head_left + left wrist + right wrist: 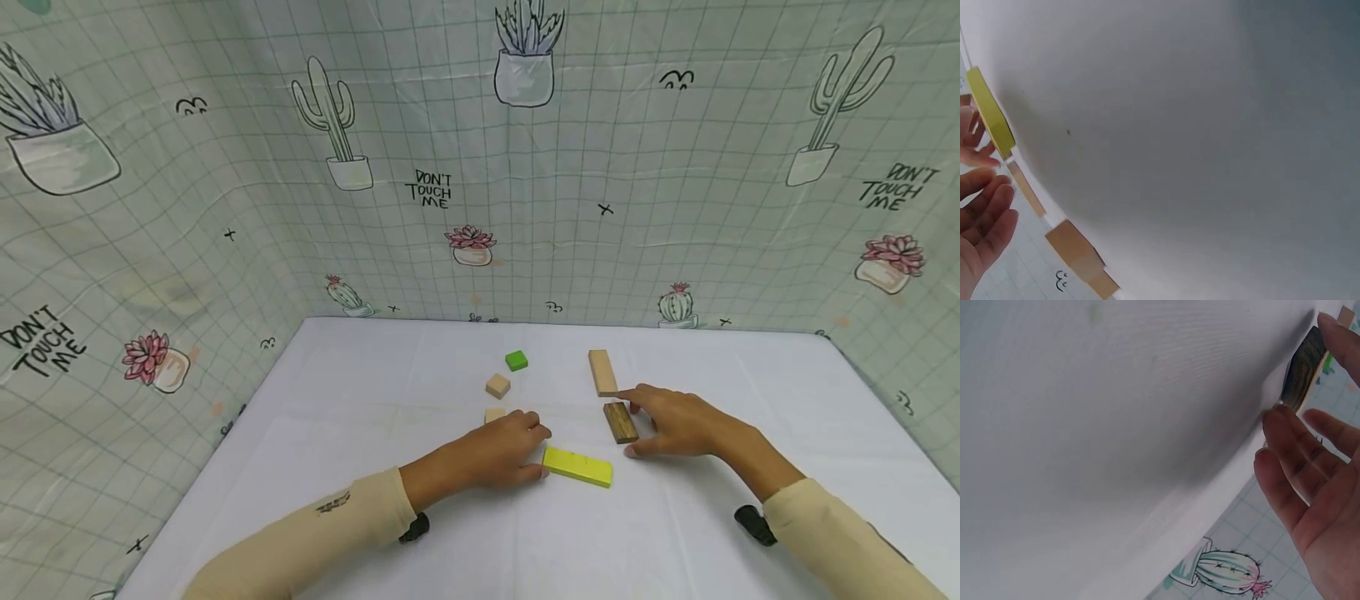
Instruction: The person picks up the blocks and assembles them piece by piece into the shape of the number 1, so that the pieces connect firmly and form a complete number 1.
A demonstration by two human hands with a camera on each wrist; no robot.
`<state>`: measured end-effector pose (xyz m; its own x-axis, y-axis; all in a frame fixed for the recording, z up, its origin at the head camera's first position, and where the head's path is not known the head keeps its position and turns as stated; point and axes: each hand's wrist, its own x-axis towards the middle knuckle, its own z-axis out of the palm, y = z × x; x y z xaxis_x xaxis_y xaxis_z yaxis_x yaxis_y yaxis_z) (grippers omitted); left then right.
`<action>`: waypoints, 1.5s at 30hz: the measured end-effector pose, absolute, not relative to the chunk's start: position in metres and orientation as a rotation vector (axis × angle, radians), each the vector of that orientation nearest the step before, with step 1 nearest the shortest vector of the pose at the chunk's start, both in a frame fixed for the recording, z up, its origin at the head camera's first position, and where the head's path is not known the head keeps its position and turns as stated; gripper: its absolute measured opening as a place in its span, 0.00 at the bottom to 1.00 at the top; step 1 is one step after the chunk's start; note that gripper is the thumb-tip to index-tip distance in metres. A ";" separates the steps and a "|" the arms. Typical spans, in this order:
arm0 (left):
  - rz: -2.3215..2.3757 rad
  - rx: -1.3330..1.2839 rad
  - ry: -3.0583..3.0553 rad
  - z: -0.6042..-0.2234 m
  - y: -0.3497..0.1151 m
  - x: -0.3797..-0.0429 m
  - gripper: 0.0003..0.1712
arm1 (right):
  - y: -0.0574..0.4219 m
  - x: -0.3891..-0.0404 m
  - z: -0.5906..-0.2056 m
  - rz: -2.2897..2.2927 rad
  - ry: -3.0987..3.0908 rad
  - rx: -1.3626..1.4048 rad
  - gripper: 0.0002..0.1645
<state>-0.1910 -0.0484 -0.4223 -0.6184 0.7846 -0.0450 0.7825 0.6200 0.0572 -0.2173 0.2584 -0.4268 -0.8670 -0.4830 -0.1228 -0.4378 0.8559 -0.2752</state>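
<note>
On the white table, my left hand [506, 450] is at the left end of a yellow block [577, 467], its fingers loosely bent. The left wrist view shows my left hand [985, 228] apart from the yellow block [990, 112]. My right hand [678, 422] spreads its thumb and fingers around a dark brown wooden block [620, 422], without a visible grip. Its index fingertip is at the near end of a light wooden plank [602, 372]. In the right wrist view, the dark block [1304, 369] lies between thumb and fingers.
Beyond my left hand lie a light wooden cube [498, 385] and a green block [517, 360]. Another light wooden block [493, 414] is partly hidden by that hand. A cloth printed with cacti [472, 167] hangs behind the table [390, 358].
</note>
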 end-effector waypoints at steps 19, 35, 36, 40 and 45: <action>-0.142 1.402 2.783 -0.422 -0.037 -0.186 0.19 | 0.247 -0.226 -0.432 -0.377 2.865 -0.742 0.42; -0.099 1.350 2.749 -0.422 -0.041 -0.185 0.20 | 0.245 -0.219 -0.433 -0.372 2.885 -0.658 0.45; -0.098 1.345 2.745 -0.422 -0.041 -0.185 0.20 | 0.246 -0.218 -0.433 -0.377 2.883 -0.655 0.45; -0.087 1.326 2.735 -0.422 -0.045 -0.184 0.19 | 0.247 -0.216 -0.434 -0.407 2.874 -0.660 0.46; -0.072 1.319 2.729 -0.422 -0.052 -0.183 0.20 | 0.246 -0.217 -0.436 -0.446 2.866 -0.679 0.45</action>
<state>-0.1831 -0.0523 -0.4220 -0.6166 0.7783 -0.1188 0.7835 0.6214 0.0046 -0.2166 0.2457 -0.4356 -0.8837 -0.4597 -0.0878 -0.4113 0.8524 -0.3229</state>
